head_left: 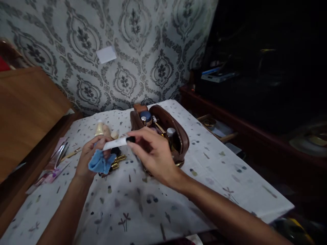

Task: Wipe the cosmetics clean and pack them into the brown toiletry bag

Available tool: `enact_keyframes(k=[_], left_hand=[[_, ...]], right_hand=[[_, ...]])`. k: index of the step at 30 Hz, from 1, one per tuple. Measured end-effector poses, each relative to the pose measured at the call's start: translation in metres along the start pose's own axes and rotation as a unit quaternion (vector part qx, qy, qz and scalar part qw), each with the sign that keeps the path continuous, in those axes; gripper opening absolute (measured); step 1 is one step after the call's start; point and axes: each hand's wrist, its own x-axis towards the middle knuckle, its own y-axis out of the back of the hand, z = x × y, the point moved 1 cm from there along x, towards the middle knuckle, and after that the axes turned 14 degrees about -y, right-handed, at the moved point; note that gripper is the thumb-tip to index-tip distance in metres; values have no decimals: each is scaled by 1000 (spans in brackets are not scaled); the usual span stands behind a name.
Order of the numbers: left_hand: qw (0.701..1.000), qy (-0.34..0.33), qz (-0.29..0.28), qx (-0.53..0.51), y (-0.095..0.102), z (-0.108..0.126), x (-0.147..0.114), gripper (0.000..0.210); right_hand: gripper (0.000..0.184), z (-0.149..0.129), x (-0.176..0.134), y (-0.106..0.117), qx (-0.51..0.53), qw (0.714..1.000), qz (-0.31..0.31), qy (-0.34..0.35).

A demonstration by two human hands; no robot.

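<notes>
A slim white tube with a black cap point(116, 143) is held up between my two hands above the table. My left hand point(89, 156) is closed on its left end, with a crumpled light blue cloth point(102, 162) bunched in the same fingers. The thumb and fingers of my right hand point(154, 153) pinch the black cap end. Just behind the right hand stands an unzipped brown cosmetic bag point(182, 136), partly hidden by it, with a dark blue-lidded jar point(145, 116) and a grey-capped bottle point(170, 132) inside.
Cream-coloured tubes point(99, 128) stand behind my left hand, and gold-and-black cosmetics point(119, 158) lie beyond the cloth. Brushes and pink packets point(52, 172) lie at the left beside a wooden board point(28, 109). An open drawer point(217, 127) is right of the patterned tablecloth point(204, 194).
</notes>
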Motion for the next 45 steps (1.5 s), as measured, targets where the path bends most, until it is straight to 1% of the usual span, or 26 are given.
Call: enact_keyframes(k=[4, 7, 9, 11, 13, 16, 19, 21, 23, 26, 27, 29, 31, 32, 34, 36, 38, 40, 41, 43, 44, 45], left_hand=[[998, -1, -34, -51, -28, 6, 8, 30], [996, -5, -59, -60, -47, 8, 15, 30], [995, -19, -89, -45, -57, 6, 19, 31], [991, -44, -130, 3, -65, 3, 23, 35], [978, -76, -172, 90, -69, 1, 26, 41], [935, -138, -228, 232, -72, -1, 27, 42], [895, -200, -256, 306, -71, -1, 25, 39], [882, -226, -251, 328, -70, -2, 23, 37], [876, -240, -240, 343, -68, -3, 20, 36], [882, -236, -225, 341, -68, -5, 18, 36], [890, -223, -219, 332, -68, -5, 18, 36], [917, -172, -200, 300, -68, -2, 22, 38], [951, -111, -165, 238, -71, 4, 27, 44], [966, -92, -145, 194, -73, 9, 31, 47], [985, -86, -116, 92, -81, 19, 40, 51], [990, -101, -103, -1, -91, 30, 48, 48], [986, -113, -102, -64, -101, 39, 54, 39], [985, -123, -97, -76, -107, 46, 60, 28], [985, -132, -93, -56, -108, 49, 62, 25], [980, -165, -105, 40, -109, 55, 67, 22], [969, -187, -123, 106, -109, 57, 69, 22], [951, -211, -147, 172, -110, 58, 71, 23]], right_hand=[[16, 2, 8, 23, -24, 999, 40, 10], [19, 0, 13, 39, -14, 998, 58, -14], [20, -4, 17, 49, -7, 997, 71, -27], [20, -9, 22, 60, -16, 995, 93, -23], [20, -13, 28, 71, -38, 991, 129, -8], [22, -13, 40, 85, -61, 982, 179, 19], [24, -5, 58, 90, -66, 979, 186, 43], [24, 4, 72, 89, -63, 981, 174, 55], [23, 12, 85, 85, -57, 984, 155, 62], [19, 17, 99, 79, -25, 990, 127, 59], [19, 17, 101, 78, 0, 992, 116, 54], [20, 14, 103, 77, 70, 993, 88, 37], [24, 10, 102, 74, 151, 987, 56, 4], [26, 9, 100, 72, 186, 982, 38, -17], [31, 7, 95, 66, 235, 970, -5, -60], [34, 8, 90, 59, 251, 962, -53, -88], [34, 9, 86, 54, 228, 965, -88, -96], [33, 8, 84, 53, 163, 979, -91, -83], [31, 6, 83, 55, 118, 987, -80, -71], [29, 1, 84, 59, 30, 998, -45, -32], [28, -3, 84, 62, -5, 1000, -30, -8], [28, -8, 85, 64, -33, 999, -20, 17]])
